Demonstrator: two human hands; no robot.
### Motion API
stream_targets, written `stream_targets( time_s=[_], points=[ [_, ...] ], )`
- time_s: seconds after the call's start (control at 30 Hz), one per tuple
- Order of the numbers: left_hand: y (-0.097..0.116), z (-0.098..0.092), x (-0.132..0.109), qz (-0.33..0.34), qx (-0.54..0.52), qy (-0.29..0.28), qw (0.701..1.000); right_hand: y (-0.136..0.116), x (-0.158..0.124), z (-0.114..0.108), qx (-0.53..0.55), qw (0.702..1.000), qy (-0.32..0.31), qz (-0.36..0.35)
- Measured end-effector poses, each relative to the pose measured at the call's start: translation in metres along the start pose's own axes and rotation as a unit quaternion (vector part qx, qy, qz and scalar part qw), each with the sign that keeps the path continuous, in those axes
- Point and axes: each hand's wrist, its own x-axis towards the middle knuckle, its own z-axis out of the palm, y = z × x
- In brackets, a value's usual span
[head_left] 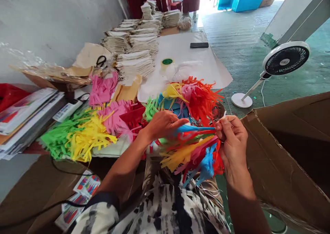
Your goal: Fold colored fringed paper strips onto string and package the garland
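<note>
My right hand [233, 137] pinches the gathered ends of a bunch of colourful paper tassels, with a short white tip poking up above the fingertips. From that hand a yellow-orange tassel [177, 156] and a light-blue tassel [207, 165] hang over my lap, with pink and red ones among them. My left hand [167, 124] is closed around a blue tassel [193, 128] drawn out toward the right hand; its fingers are partly hidden and some strips there are blurred. Just beyond both hands, a heap of red tassels [202, 101] lies on the table.
Green fringe [60, 137], yellow fringe [90, 136] and pink fringe [103, 88] lie at left. Stacked white bundles [136, 64], scissors [101, 61], a tape roll [167, 61] and a phone [199, 45] are farther back. A cardboard box [278, 148] and a fan [286, 60] stand right.
</note>
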Motion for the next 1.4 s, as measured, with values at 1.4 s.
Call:
stream_targets(
  time_s=[1.4],
  points=[
    [-0.024,0.018,0.109,0.176,0.058,0.095,0.978,0.013,-0.003,0.009,-0.050,0.998,-0.043,0.005]
  ],
)
